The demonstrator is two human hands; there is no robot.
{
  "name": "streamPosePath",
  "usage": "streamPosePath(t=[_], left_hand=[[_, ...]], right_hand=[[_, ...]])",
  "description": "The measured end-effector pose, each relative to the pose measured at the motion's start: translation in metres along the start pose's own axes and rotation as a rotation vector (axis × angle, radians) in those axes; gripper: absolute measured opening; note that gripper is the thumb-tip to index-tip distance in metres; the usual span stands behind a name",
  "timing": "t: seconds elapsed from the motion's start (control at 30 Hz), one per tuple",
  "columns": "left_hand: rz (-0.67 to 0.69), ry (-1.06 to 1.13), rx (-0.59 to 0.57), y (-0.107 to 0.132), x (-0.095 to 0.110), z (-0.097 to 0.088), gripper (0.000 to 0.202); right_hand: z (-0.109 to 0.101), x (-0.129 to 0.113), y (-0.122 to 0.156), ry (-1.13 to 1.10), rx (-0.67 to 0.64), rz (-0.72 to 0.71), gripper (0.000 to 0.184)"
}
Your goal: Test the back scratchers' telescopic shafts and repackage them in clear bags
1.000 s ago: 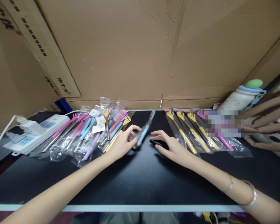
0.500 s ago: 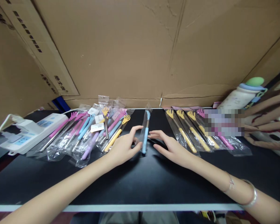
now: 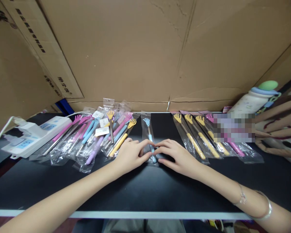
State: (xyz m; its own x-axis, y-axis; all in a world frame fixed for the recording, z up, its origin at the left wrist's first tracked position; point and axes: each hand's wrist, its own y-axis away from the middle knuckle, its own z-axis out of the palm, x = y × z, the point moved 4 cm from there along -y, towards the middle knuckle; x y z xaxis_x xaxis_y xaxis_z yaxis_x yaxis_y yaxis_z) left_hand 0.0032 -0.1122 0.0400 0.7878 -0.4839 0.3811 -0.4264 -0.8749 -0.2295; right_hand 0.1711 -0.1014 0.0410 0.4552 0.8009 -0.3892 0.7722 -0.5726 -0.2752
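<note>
A blue back scratcher [image 3: 147, 128] in a clear bag lies flat on the black table [image 3: 140, 191] at the centre, claw end pointing away from me. My left hand [image 3: 130, 156] and my right hand [image 3: 178, 156] meet at its near end. Thumb and fingertips of both hands pinch the bag around the handle. The handle's lower part is hidden under my fingers. A bracelet and a bangle sit on my right wrist.
A loose pile of bagged scratchers [image 3: 99, 136] in pink, blue, purple and yellow lies to the left. A neat row of yellow and pink ones [image 3: 196, 137] lies to the right. A white power strip [image 3: 36, 134] sits far left, a bottle [image 3: 254, 97] and a striped bag [image 3: 278, 129] far right. Cardboard walls the back.
The blue scratcher swung from a tilt to lie straight and flat, claw end away. Both hands closed in on its near end.
</note>
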Motion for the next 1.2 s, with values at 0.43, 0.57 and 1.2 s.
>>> streamPosePath(t=[0.43,0.57,1.2], left_hand=[[0.22,-0.226,0.162,0.0,0.0,-0.001,0.02],[0.236,-0.166,0.131,0.0,0.001,0.003,0.018],[0.292,-0.112,0.065,0.0,-0.004,0.008,0.027]], right_hand=[[0.0,-0.004,0.001,0.082,-0.008,-0.052,0.019],[-0.002,-0.009,0.001,0.074,-0.002,-0.072,0.019],[-0.007,-0.009,0.008,0.089,-0.115,-0.123,0.024]])
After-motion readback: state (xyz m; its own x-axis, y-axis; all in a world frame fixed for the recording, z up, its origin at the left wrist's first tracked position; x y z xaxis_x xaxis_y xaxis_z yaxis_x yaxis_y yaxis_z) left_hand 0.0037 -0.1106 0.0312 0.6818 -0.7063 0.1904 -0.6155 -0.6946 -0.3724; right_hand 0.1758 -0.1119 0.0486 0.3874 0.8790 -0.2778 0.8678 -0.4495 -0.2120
